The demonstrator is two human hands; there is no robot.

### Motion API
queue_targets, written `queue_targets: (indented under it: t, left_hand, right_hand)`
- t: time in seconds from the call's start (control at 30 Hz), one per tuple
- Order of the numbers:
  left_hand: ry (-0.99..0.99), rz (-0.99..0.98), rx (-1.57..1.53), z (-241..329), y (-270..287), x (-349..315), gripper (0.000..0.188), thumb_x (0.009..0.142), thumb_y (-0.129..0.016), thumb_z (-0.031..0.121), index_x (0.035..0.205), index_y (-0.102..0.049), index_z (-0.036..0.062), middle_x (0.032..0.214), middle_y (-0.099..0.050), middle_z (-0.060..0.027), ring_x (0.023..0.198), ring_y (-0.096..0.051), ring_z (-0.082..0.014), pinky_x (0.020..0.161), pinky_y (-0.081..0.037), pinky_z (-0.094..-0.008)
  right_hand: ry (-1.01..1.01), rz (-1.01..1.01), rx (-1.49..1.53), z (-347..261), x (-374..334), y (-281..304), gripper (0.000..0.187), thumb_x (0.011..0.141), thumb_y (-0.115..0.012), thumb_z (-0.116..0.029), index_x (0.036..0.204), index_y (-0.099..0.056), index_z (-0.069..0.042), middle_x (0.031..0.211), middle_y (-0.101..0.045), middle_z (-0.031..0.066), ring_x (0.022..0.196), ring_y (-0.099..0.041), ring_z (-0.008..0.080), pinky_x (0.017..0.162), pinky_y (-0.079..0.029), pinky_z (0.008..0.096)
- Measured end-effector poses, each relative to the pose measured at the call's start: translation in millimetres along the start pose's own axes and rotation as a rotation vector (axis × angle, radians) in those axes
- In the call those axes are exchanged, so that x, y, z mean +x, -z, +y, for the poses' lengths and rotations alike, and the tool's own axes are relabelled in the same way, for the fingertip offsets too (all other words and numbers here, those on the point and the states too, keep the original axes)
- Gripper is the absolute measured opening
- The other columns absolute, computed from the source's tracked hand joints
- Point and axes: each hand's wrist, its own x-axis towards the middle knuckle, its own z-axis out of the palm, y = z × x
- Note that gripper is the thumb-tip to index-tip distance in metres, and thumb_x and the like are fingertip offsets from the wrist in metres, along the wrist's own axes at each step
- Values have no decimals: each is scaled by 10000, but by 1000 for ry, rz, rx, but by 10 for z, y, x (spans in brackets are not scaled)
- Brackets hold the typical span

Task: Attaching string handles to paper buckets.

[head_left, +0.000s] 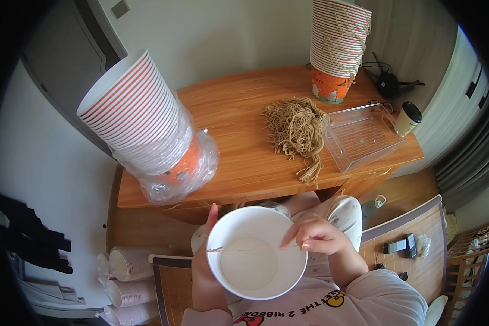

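A white paper bucket (247,296) is tilted in my lap, its round mouth facing up at me and its inside bare. My left hand (202,262) is wrapped round the bucket's left side, one finger standing up by the rim. A thin tan cord (239,250) stretches across the mouth from the left rim toward the right one. At the right rim, the fingers of my right hand (316,236) are bent in a pinch at the cord's end. The far side of the left hand is hidden behind the bucket.
On the wooden desk (239,157) lie a tan cord heap (299,127) and a clear plastic tray (358,138). A bucket stack partly in plastic wrap (141,119) leans at left; a corded bucket stack (339,43) stands behind. Wrapped stacks (130,293) lie lower left.
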Motion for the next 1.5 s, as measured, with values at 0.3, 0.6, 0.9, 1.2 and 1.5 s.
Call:
queue_targets:
  t: [0.3, 0.6, 0.9, 1.2, 1.5]
  left_hand:
    - [-925, 267, 805, 582, 786, 23, 387, 863, -564, 72, 1248, -525, 65, 1061, -575, -46, 966, -572, -158, 887, -472, -338]
    - [-311, 74, 988, 167, 778, -34, 245, 901, -653, 270, 958, -590, 40, 883, -588, -40, 782, -531, -127, 714, -421, -265]
    - [-204, 5, 957, -430, 429, 242, 491, 1052, -471, 354, 1407, -490, 16, 1344, -547, -44, 1200, -521, -136, 957, -456, -312]
    - [-639, 72, 718, -481, 273, 388, 373, 1062, -415, 382, 1103, -590, 55, 1180, -590, -80, 1171, -534, -217, 986, -420, -405]
    - [-607, -13, 1330, -404, 101, 295, 300, 1067, -387, 181, 818, -488, 47, 824, -576, -104, 816, -549, -198, 822, -423, -322]
  right_hand:
    - [42, 282, -305, -300, 206, -210, 91, 952, -594, -58, 979, -655, 3, 927, -671, 131, 817, -658, 252, 717, -518, 327]
    - [-63, 509, -601, -240, 473, -451, 66, 908, -619, -9, 960, -658, -1, 1060, -674, 162, 932, -672, 282, 808, -522, 345]
    - [-60, 456, 230, -36, 503, -501, 194, 1025, -533, -183, 925, -594, -29, 1176, -642, 168, 1087, -612, 252, 950, -454, 368]
    - [-244, 590, 617, 69, 200, -281, 306, 1048, -486, -273, 885, -582, -32, 809, -612, 85, 786, -596, 195, 780, -478, 337]
    - [-145, 1040, 63, 223, 136, -365, 363, 909, -622, -15, 1196, -402, -51, 1153, -494, 71, 1106, -484, 182, 974, -381, 325]
